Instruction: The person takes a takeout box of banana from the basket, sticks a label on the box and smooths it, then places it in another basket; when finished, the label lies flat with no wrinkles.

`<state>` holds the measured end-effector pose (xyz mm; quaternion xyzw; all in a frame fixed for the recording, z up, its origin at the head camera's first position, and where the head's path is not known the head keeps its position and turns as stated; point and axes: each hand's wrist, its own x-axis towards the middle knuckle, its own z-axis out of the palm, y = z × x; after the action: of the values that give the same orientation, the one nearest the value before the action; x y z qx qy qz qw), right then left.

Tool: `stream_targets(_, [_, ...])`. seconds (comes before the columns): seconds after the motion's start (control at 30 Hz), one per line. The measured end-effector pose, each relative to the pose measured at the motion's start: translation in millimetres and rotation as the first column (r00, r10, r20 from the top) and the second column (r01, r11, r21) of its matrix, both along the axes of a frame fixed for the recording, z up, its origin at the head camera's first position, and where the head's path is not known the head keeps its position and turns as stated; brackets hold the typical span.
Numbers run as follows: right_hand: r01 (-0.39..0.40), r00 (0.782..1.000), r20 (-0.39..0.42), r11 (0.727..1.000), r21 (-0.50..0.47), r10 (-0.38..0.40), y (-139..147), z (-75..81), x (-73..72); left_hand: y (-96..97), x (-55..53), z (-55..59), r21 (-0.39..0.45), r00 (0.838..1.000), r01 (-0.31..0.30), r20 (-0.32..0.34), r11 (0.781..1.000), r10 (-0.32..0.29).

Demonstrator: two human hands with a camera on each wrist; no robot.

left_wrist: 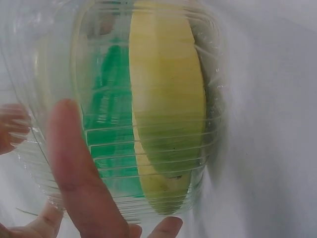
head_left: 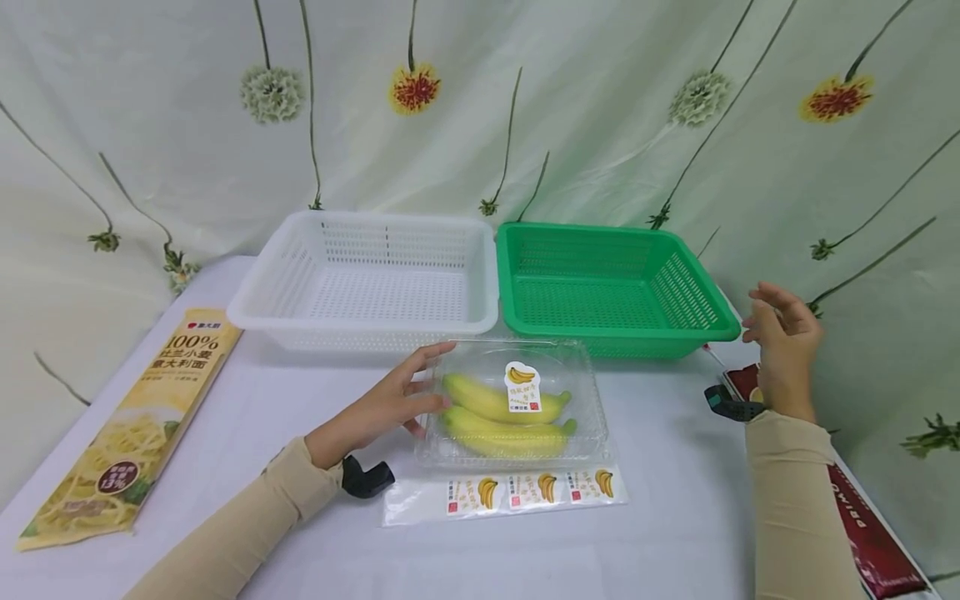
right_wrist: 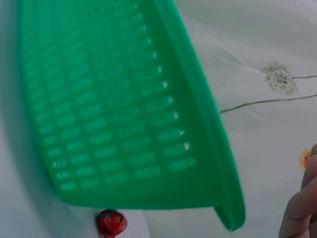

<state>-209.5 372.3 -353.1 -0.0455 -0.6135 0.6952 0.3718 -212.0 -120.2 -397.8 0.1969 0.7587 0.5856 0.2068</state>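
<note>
In the head view a clear plastic box [head_left: 587, 421] holds two yellow-green bananas [head_left: 487, 402] and carries a white banana sticker [head_left: 522, 387] on its lid. My left hand [head_left: 386, 407] grips the box's left end, its fingers spread along the edge. The left wrist view shows a finger [left_wrist: 81, 173] lying across the ribbed plastic, with a banana [left_wrist: 168, 94] behind it. My right hand [head_left: 787, 354] is raised to the right of the green basket [head_left: 622, 346], fingers loosely bent and holding nothing. Under the box's front edge lies a sheet of banana stickers [head_left: 536, 492].
A white basket [head_left: 360, 325] stands at the back, left of the green one. On the left lies a yellow pasta packet [head_left: 135, 425]. Along the right edge lies a dark red packet [head_left: 873, 533]. A small red wrapped thing [right_wrist: 111, 223] lies beside the green basket.
</note>
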Motion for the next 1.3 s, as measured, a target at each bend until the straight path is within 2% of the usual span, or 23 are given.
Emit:
stream_targets(0.13, [0.074,0.997,-0.003,0.995,-0.065,-0.074,10,-14.5,-6.7,-0.2,0.4,-0.2,0.008,1.0,0.006,0.007,1.0,-0.006])
stream_targets(0.23, [0.087,0.996,0.033,0.989,-0.117,-0.084,15,-24.2,-9.9,0.1,0.8,-0.2,0.007,1.0,0.01,0.008,1.0,-0.01])
stream_targets(0.3, [0.081,0.995,0.072,0.99,-0.119,-0.073,17,-29.2,-10.6,0.5,0.9,-0.4,0.008,1.0,0.011,0.015,1.0,-0.011])
stream_targets(0.37, [0.044,0.995,0.097,0.991,-0.125,-0.031,17,-32.2,-11.9,0.7,1.1,0.0,0.017,1.0,0.013,0.02,1.0,-0.013])
stream_targets(0.47, [-0.056,0.99,0.12,0.986,-0.159,0.075,16,-35.4,-13.3,0.8,0.9,-0.2,0.03,1.0,0.016,0.024,0.999,-0.017])
stream_targets(0.57, [-0.166,0.971,0.145,0.972,-0.168,0.191,15,-40.0,-14.1,0.4,0.8,-1.0,0.029,1.0,0.014,0.025,0.999,-0.015])
stream_targets(0.7, [-0.233,0.941,0.222,0.965,-0.122,0.255,14,-48.4,-15.0,-0.2,1.0,-2.5,0.023,1.0,0.011,0.021,1.0,-0.011])
stream_targets(0.87, [-0.206,0.932,0.277,0.97,-0.127,0.234,10,-55.3,-15.9,-0.1,1.3,-3.8,0.027,1.0,0.013,0.006,1.0,-0.013])
stream_targets(1.1, [-0.169,0.946,0.26,0.979,-0.118,0.194,4,-58.3,-18.0,1.1,2.7,-1.4,0.057,1.0,-0.015,0.025,0.998,0.014])
stream_targets(1.3, [-0.168,0.944,0.265,0.978,-0.125,0.196,3,-59.7,-19.4,1.9,5.2,0.0,0.061,0.998,-0.036,0.044,0.998,0.033])
